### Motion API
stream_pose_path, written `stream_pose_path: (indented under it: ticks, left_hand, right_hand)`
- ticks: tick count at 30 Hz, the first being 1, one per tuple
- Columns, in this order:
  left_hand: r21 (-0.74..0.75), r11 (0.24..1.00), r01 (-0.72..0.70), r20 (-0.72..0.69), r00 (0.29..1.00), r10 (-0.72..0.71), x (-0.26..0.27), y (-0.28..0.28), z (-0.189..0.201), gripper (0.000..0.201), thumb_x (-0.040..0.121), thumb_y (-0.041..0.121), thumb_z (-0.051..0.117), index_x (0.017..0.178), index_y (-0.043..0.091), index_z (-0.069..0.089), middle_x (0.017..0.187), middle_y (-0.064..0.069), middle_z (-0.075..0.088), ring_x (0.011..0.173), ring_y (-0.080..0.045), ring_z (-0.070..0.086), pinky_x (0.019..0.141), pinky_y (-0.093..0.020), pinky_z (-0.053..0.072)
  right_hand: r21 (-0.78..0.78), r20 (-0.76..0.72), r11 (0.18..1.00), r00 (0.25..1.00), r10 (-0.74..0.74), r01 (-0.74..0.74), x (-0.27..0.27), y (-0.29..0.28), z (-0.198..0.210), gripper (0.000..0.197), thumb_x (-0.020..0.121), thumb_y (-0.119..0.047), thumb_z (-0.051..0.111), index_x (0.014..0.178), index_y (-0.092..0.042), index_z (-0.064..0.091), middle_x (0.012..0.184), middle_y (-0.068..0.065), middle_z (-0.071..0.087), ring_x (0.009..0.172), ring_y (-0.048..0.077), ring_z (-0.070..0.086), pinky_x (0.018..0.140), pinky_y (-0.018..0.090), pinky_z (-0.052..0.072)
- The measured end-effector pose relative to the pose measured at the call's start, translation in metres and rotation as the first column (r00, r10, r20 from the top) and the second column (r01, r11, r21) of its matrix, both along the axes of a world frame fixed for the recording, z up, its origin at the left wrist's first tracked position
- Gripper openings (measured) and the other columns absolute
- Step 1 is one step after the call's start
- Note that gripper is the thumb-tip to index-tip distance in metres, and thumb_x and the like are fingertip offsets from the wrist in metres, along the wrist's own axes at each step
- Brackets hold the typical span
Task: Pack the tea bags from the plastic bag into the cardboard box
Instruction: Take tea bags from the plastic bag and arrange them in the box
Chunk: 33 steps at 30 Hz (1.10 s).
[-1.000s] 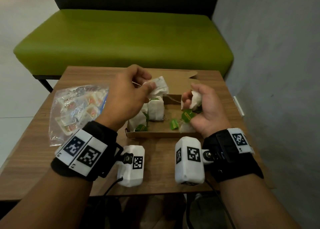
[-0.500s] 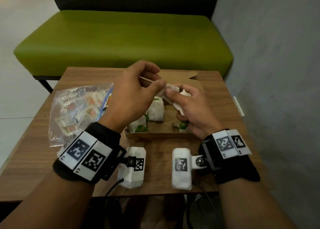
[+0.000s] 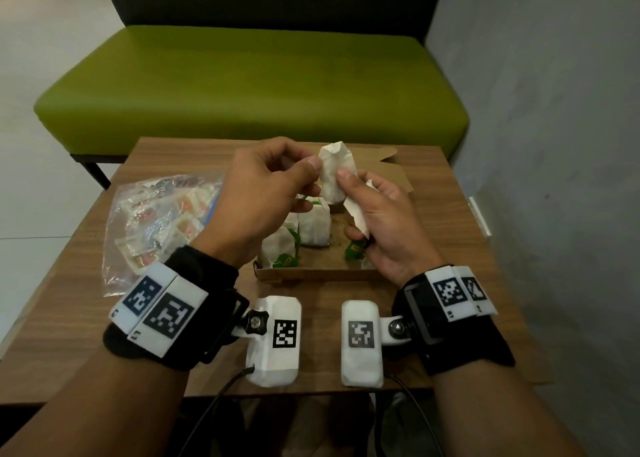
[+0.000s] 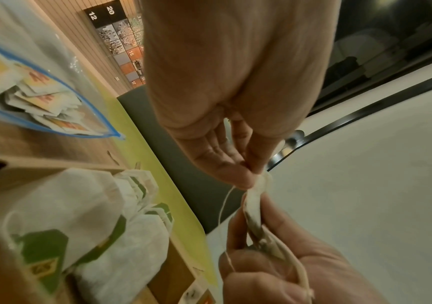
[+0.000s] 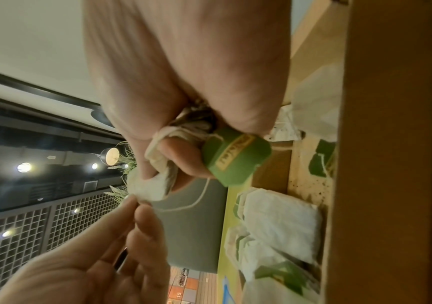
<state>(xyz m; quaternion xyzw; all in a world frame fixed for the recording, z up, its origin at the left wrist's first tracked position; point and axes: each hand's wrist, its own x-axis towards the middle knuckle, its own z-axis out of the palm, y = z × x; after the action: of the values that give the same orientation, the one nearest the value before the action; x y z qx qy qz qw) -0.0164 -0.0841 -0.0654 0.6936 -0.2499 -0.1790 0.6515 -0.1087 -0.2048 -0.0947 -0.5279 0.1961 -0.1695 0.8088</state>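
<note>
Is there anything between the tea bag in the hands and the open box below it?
Nothing visible. The tea bag, pinched by the left hand and right hand, hangs above the box, whose floor beneath looks partly bare.

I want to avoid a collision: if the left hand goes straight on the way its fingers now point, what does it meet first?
Probably the white paper tea bag it already pinches, then the right hand just behind; depth is unclear.
</note>
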Motion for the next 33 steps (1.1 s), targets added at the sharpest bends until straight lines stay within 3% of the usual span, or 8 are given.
stream_pose_path:
  ticks: [8,12,19,23,26,29,31,33]
  left_hand:
    - [0.034,0.999,0.04,-0.033,0.999,-0.039,0.003,0.002,0.002,0.025,0.101,0.032,0.053,0.102,0.014,0.07,0.087,0.006,0.071,0.074,-0.007,0.064,0.063,-0.023,0.051]
    - [0.091,0.976,0.2,0.054,0.977,-0.206,0.002,0.005,0.0,0.016,0.092,0.013,0.067,0.107,0.017,0.069,0.09,0.002,0.075,0.087,-0.01,0.07,0.079,-0.022,0.055]
    - [0.089,0.99,0.106,0.11,0.987,-0.116,0.006,0.007,0.004,0.005,0.09,0.018,0.07,0.085,0.017,0.07,0.073,0.001,0.071,0.072,-0.009,0.066,0.074,-0.03,0.054]
    - [0.083,0.975,0.204,0.143,0.966,-0.215,-0.001,0.007,0.007,0.01,0.094,0.011,0.063,0.092,0.015,0.072,0.078,0.001,0.074,0.077,-0.008,0.068,0.073,-0.021,0.055]
    - [0.109,0.964,0.243,0.152,0.954,-0.257,-0.006,0.003,0.005,0.015,0.097,0.006,0.058,0.099,0.012,0.072,0.088,-0.004,0.077,0.084,-0.012,0.072,0.075,-0.026,0.055]
    - [0.109,0.984,0.138,0.187,0.97,-0.157,-0.009,-0.001,0.003,0.004,0.09,0.016,0.071,0.09,0.012,0.069,0.079,-0.004,0.072,0.074,-0.018,0.071,0.068,-0.032,0.057]
    - [0.101,0.995,0.004,0.199,0.98,-0.024,-0.007,-0.003,0.0,0.024,0.081,0.029,0.081,0.085,0.017,0.06,0.075,-0.002,0.063,0.07,-0.027,0.068,0.065,-0.041,0.057]
    - [0.116,0.991,-0.06,0.191,0.981,0.037,-0.006,-0.003,-0.001,0.036,0.077,0.039,0.083,0.093,0.021,0.056,0.086,-0.003,0.062,0.076,-0.035,0.068,0.066,-0.047,0.058]
  right_hand:
    - [0.019,0.006,1.0,1.0,0.009,-0.009,0.002,0.002,0.002,0.017,0.098,-0.023,0.063,0.084,-0.013,0.066,0.069,-0.001,0.067,0.044,0.004,0.048,0.034,0.016,0.034]
    - [0.041,0.049,0.999,0.999,0.0,-0.002,0.002,0.002,0.004,0.016,0.098,-0.021,0.062,0.086,-0.011,0.065,0.073,0.003,0.066,0.045,0.005,0.05,0.035,0.016,0.036]
    - [-0.032,0.062,0.992,0.99,-0.123,0.125,0.001,0.0,0.006,0.014,0.098,-0.019,0.063,0.089,-0.009,0.065,0.071,0.0,0.066,0.046,0.002,0.055,0.036,0.015,0.037]
    - [0.01,0.059,0.988,0.986,-0.154,0.154,0.002,0.001,0.006,0.016,0.099,-0.022,0.063,0.087,-0.011,0.065,0.078,0.005,0.066,0.051,0.004,0.054,0.037,0.015,0.036]
    - [0.006,0.034,0.991,0.991,-0.132,0.132,0.004,0.001,0.003,0.017,0.097,-0.027,0.065,0.084,-0.016,0.068,0.079,0.005,0.067,0.057,0.009,0.053,0.037,0.016,0.035]
    - [0.065,0.057,0.994,0.994,-0.092,0.088,0.004,0.002,0.004,0.018,0.098,-0.024,0.064,0.082,-0.016,0.066,0.076,0.005,0.066,0.055,0.009,0.054,0.036,0.016,0.035]
    - [0.108,0.072,0.993,0.995,-0.062,0.054,0.004,0.003,0.006,0.02,0.098,-0.023,0.063,0.08,-0.016,0.065,0.075,0.002,0.066,0.055,0.008,0.054,0.036,0.016,0.035]
    - [0.133,0.074,0.991,0.997,-0.032,0.022,0.004,0.003,0.006,0.017,0.099,-0.023,0.061,0.085,-0.015,0.066,0.073,-0.002,0.067,0.053,0.004,0.054,0.036,0.015,0.034]
